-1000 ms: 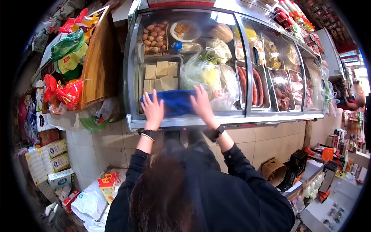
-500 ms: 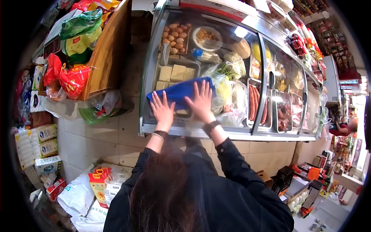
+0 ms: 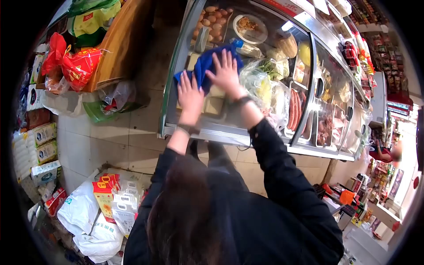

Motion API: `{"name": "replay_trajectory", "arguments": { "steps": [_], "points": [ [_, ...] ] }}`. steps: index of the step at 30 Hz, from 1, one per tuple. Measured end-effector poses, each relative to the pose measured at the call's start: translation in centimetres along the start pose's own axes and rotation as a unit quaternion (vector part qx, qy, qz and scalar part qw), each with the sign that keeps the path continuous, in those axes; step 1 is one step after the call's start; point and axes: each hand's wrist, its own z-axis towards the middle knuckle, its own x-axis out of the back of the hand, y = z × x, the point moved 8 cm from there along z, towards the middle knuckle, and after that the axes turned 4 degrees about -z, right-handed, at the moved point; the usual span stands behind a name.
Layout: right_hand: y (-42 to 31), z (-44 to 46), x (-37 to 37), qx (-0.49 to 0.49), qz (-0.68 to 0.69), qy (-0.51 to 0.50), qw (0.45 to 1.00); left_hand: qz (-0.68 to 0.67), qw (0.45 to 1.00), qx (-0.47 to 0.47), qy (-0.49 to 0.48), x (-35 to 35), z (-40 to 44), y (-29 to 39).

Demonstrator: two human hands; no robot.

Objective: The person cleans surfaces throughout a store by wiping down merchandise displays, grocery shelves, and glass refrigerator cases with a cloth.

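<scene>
A crumpled blue cloth (image 3: 204,63) lies on the glass top of a display case (image 3: 229,132). My left hand (image 3: 191,98) rests on the cloth's lower left end, palm down with fingers stretched. Farther up and to the right, my right hand (image 3: 226,76) presses flat on the cloth, its fingers spread. Under the glass are eggs (image 3: 215,20), a plate of food (image 3: 250,29), pale blocks partly hidden by the cloth, bagged vegetables (image 3: 260,84) and sausages (image 3: 293,109).
A wooden counter (image 3: 121,48) with red bags (image 3: 81,68) stands at the left. White sacks (image 3: 98,240) and cartons (image 3: 105,196) are on the floor at the lower left. Another person (image 3: 382,152) is at the far right, beside shelves of goods.
Both hands have moved up the glass with the cloth, which was spread flatter near the front edge and is now bunched. The view has shifted, so the case appears farther right and tilted.
</scene>
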Motion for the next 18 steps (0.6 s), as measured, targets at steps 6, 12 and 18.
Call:
{"name": "replay_trajectory", "arguments": {
  "steps": [6,12,18],
  "points": [
    [-7.8,-11.9,0.4,0.030,0.023,-0.077,0.996,0.017,0.993,0.065,-0.095,0.1,-12.0,-2.4],
    [-8.9,-6.9,0.8,0.092,0.027,-0.067,0.993,0.019,0.993,0.084,-0.078,0.1,-9.5,-2.7],
    [-9.0,-0.9,-0.3,0.127,-0.011,-0.039,0.991,0.072,0.989,0.131,-0.009,-0.2,-5.2,-2.5]
  ]
}}
